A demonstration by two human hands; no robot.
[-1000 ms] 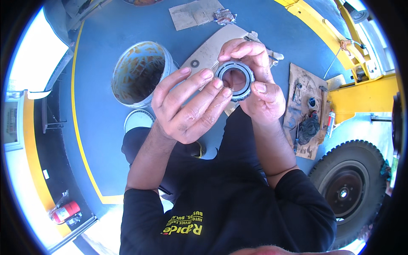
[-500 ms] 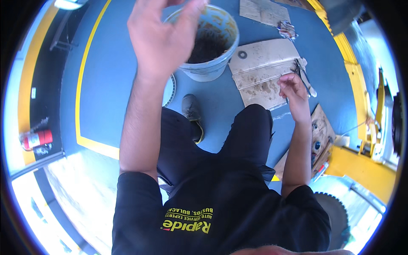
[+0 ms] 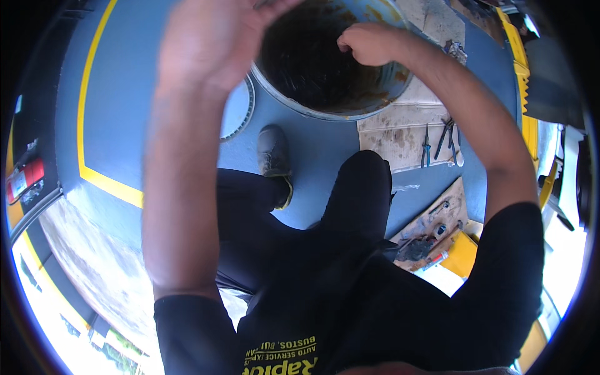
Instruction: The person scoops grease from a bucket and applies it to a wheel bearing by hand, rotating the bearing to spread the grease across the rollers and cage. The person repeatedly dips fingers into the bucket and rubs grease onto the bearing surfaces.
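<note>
Right hand [image 3: 372, 45] curls over round bucket [image 3: 375, 102] (brown-smeared inside).

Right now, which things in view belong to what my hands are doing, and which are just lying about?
Seemingly in use:
Bucket, with dark residue inside
Right hand, fingers curled, over the bucket's opening
Left hand, blurred, near the rim; grip unclear

Apparently lying about:
Blue-handled pliers and dark-handled pliers, on the cardboard
Red fire extinguisher, far left

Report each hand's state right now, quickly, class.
Left hand: blurred, partly out of frame; open or closed cannot be told.
Right hand: curled, over the round, pale-blue, smeared bucket; whether it holds anything cannot be told.
</note>
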